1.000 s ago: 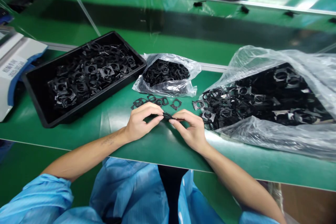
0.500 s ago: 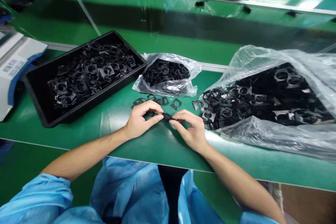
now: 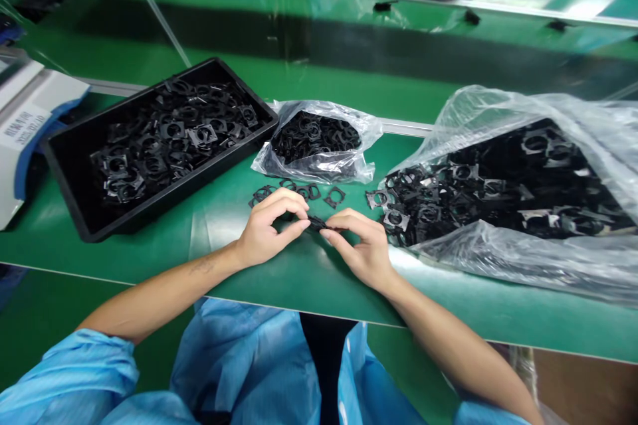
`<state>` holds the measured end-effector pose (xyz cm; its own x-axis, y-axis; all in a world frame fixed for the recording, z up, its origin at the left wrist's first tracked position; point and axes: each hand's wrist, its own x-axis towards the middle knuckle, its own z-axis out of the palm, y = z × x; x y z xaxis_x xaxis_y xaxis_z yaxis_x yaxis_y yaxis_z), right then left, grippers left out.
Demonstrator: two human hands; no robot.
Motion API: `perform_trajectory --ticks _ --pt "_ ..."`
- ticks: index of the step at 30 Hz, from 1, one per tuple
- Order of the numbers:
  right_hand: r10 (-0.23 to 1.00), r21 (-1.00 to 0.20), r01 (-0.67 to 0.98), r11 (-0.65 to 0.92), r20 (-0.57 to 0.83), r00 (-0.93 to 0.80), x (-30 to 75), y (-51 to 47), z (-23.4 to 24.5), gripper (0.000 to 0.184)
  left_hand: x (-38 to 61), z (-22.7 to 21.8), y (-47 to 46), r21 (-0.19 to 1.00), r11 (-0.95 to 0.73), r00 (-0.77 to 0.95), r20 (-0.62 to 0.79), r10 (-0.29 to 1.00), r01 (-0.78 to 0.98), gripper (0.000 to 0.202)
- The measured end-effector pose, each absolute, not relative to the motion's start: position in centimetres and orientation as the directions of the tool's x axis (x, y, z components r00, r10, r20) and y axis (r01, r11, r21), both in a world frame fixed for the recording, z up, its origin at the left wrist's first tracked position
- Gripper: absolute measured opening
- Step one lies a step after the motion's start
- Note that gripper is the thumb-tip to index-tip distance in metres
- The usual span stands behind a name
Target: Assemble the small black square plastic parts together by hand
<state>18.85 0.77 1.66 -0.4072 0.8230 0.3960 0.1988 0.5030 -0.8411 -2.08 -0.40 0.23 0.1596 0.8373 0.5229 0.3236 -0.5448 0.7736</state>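
Observation:
Between my fingertips, just above the green table (image 3: 299, 279), is a small black plastic part (image 3: 317, 223), seen nearly edge-on. My left hand (image 3: 272, 226) pinches its left end with thumb and fingers. The right end is pinched by my right hand (image 3: 361, 246). Whether it is one piece or two fitted together is hard to tell. Several loose black ring-shaped parts lie just beyond my left fingers, and a single flat black ring part (image 3: 334, 197) rests a little apart, beyond the gap between my hands.
A black tray (image 3: 149, 218) of square-edged ring parts stands at left. Behind my hands lies a clear bag (image 3: 366, 125) of black rings. A large open plastic bag (image 3: 478, 252) spills similar parts at right. A white-and-blue machine (image 3: 54, 99) is at far left.
The black part between my fingertips has tilted slightly. Both hands stay in nearly the same place, and the parts around them have not moved.

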Motion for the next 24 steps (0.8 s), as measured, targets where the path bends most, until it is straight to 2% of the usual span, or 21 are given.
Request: perform_trajectory --ticks 7,24 --pt "0.827 -0.843 0.216 0.493 0.377 -0.417 18.93 0.81 1.71 0.01 -2.06 -0.09 -0.32 0.883 -0.421 0.151 0.396 0.906 0.207 0.008" --pt "0.834 -0.844 0.23 0.484 0.366 -0.412 18.98 0.88 1.67 0.009 -2.32 0.23 -0.23 0.829 -0.515 0.204 0.477 0.855 0.219 0.006"
